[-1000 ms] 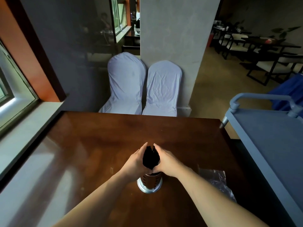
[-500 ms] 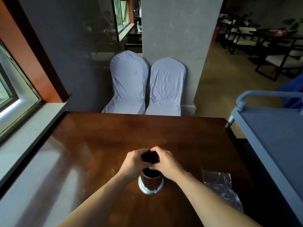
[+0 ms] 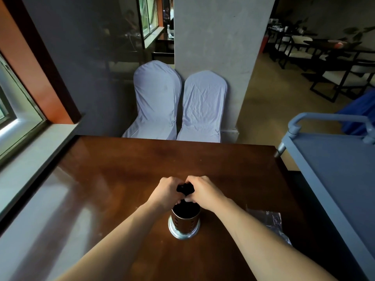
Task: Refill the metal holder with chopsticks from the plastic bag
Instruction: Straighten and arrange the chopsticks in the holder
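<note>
Left hand [image 3: 165, 192]: curled round the left side of the black chopsticks [image 3: 185, 188], low centre of the frame.
Right hand [image 3: 204, 191]: curled round the right side of the same bundle, thumb tips nearly meeting the left hand's just above the holder's mouth.
Chopsticks: dark bundle, upright, top ends showing between the knuckles, lower part down inside the holder.
Holder [image 3: 184, 222]: perforated metal cylinder on a flared base, standing upright directly below the hands, between the two forearms.
Bag [image 3: 267, 222]: clear plastic, crumpled flat at lower right, partly hidden behind the right forearm, near the table's right edge.
Table [image 3: 121, 175]: glossy dark wood; bare surface left of the hands and beyond them up to the far edge at mid-frame.
Left edge: table close against a pale window ledge [image 3: 30, 165] running to the lower left.
Right edge: narrow dark gap, then a grey cart [image 3: 332, 165] with a rounded handle at the right of the frame.
Far edge: two covered chairs [image 3: 178, 102] behind it, backs against a concrete pillar [image 3: 219, 37], upper centre.
</note>
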